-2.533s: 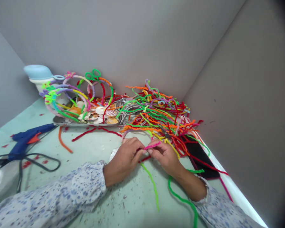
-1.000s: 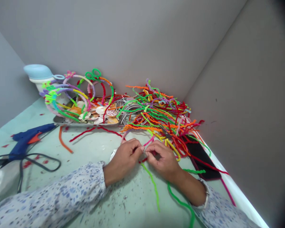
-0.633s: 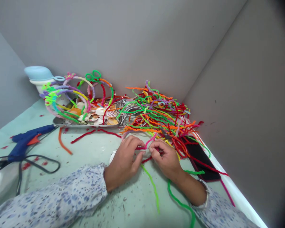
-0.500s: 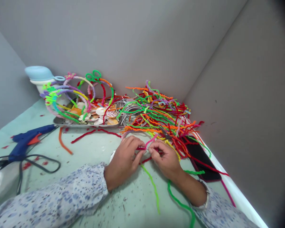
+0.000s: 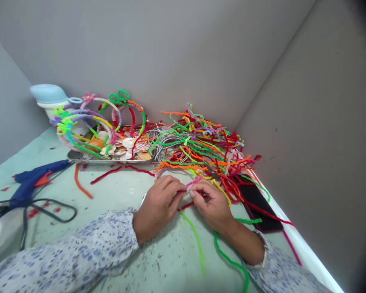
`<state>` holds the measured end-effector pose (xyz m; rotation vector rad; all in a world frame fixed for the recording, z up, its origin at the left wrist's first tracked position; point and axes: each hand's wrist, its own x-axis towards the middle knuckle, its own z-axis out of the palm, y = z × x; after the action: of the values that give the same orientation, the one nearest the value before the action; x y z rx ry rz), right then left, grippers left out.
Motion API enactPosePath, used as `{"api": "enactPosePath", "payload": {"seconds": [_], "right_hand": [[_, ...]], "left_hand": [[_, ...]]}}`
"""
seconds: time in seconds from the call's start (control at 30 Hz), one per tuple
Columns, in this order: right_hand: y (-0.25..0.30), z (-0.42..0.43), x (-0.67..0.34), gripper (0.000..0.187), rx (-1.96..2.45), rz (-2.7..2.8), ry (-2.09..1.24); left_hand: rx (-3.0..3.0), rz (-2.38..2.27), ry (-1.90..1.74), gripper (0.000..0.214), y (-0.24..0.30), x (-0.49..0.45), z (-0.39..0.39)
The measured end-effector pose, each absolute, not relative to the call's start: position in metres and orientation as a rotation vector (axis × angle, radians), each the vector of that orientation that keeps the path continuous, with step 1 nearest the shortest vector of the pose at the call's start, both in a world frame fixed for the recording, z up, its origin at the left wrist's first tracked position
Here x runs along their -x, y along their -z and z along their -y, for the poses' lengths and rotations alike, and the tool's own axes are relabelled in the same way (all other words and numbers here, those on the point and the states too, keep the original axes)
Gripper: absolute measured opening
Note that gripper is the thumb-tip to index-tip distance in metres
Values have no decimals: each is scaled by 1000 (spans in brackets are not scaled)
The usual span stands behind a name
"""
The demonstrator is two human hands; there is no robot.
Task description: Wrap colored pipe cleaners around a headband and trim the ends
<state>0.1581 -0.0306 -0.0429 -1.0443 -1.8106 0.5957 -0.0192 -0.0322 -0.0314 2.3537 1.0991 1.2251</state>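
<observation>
Pinching a pink pipe cleaner point(image 5: 192, 182) between both hands, which meet over the pale green mat point(image 5: 158, 260) just in front of a large heap of multicoloured pipe cleaners point(image 5: 207, 150). Left hand point(image 5: 157, 209): narrow grip, fingers curled over the stem. Right hand point(image 5: 212, 205): also narrow, thumb and forefinger closed on the stem. The two hands sit just beside each other (the fingers hide whether they touch, and how the stem runs inside the grip). A short pink end rises from the pinch towards the heap.

Technique, as judged from this hold: a pinch close to the bend gives the best control of a springy stem, and low wrists steady it. The free end should stay clear of the heap, where its fuzz could snag.

Around the hands, a lime-green pipe cleaner point(image 5: 197, 244) and a darker green one point(image 5: 228, 256) lie on the mat. A black phone point(image 5: 258, 201) sits to the right, partly under red stems. Farther off, a metal tray point(image 5: 110, 161) holds seashells point(image 5: 128, 143), with pipe-cleaner hoops point(image 5: 85, 122) standing at its left end. A blue hot-glue gun point(image 5: 27, 191) lies at the left — its black cord point(image 5: 53, 213) looped on the mat.
</observation>
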Motion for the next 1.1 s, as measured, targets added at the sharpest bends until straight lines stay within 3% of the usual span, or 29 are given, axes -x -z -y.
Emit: {"api": "enactPosePath", "payload": {"seconds": [0.83, 1.1], "right_hand": [[43, 31, -159, 8, 1000, 1907, -546], [47, 26, -163, 9, 1071, 1664, -660]], "left_hand": [[-2389, -1164, -995, 13, 31, 19, 35], [-2332, -1215, -987, 14, 26, 16, 38]]}}
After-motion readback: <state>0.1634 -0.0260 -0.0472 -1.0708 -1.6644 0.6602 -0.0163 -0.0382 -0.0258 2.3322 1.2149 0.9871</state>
